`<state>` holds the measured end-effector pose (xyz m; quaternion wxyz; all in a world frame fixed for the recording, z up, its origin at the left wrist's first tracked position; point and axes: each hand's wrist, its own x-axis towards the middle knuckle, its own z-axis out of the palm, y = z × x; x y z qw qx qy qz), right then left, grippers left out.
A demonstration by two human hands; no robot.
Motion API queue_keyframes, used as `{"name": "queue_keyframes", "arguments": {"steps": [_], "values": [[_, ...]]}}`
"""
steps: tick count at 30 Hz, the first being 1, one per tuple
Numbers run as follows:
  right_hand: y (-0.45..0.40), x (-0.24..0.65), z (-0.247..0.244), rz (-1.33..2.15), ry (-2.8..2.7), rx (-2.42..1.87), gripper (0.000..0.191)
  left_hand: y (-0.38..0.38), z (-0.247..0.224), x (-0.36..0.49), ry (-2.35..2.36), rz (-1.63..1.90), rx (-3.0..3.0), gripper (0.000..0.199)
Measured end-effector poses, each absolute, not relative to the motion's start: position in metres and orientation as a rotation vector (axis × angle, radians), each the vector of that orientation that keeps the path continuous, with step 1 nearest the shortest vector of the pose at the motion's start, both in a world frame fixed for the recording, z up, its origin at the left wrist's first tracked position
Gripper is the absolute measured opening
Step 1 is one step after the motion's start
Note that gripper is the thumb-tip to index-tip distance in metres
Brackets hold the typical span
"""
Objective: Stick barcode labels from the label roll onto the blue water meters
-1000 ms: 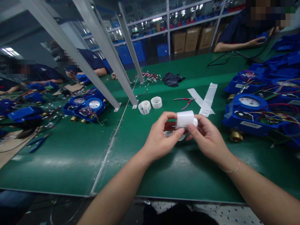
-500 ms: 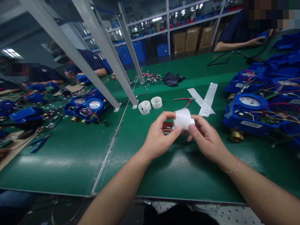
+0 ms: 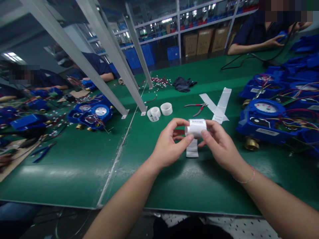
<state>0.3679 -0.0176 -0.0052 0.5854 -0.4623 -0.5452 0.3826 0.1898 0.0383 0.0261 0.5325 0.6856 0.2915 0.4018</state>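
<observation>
A white roll of labels [image 3: 196,127] with printed barcodes is held up between both hands over the green table. My left hand [image 3: 171,141] is closed on its left end, thumb on the near side. At the right end, my right hand [image 3: 218,141] grips it between thumb and fingers. A loose end of the label strip [image 3: 192,150] hangs below the roll. Just beyond lie red-handled pliers [image 3: 196,108] and crossed label strips [image 3: 219,108]. Two more white rolls [image 3: 166,109] rest to the left of the pliers.
Blue meter housings with wires [image 3: 265,114] crowd the right side, and others [image 3: 91,113] sit left of the grey posts [image 3: 116,63]. A dark cloth [image 3: 183,84] and small connectors [image 3: 160,80] lie farther back. A co-worker's arm [image 3: 254,48] is at the far right.
The roll has turned in my hands, so a barcode now faces up and a strip end hangs beneath it. The far-right co-worker's hands have shifted slightly.
</observation>
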Motion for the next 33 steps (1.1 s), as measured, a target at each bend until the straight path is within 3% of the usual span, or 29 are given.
{"name": "queue_keyframes", "arguments": {"steps": [7, 15, 25, 33], "values": [[-0.0151, 0.3660, -0.0057, 0.906, -1.225, -1.014, 0.036, 0.0383, 0.0265, 0.1910, 0.722, 0.936, 1.520, 0.042], [-0.0154, 0.3672, -0.0052, 0.920, -1.218, -1.027, 0.040, 0.0421, 0.0232, 0.1911, 0.765, 0.921, 1.567, 0.027], [-0.0124, 0.3654, -0.0087, 0.964, -1.199, -1.004, 0.036, 0.0415, 0.0223, 0.1920, 0.762, 0.875, 1.511, 0.039], [-0.0130, 0.3697, -0.0084, 0.980, -1.209, -1.102, 0.041, 0.0438, 0.0212, 0.1905, 0.712, 0.902, 1.537, 0.031]]}}
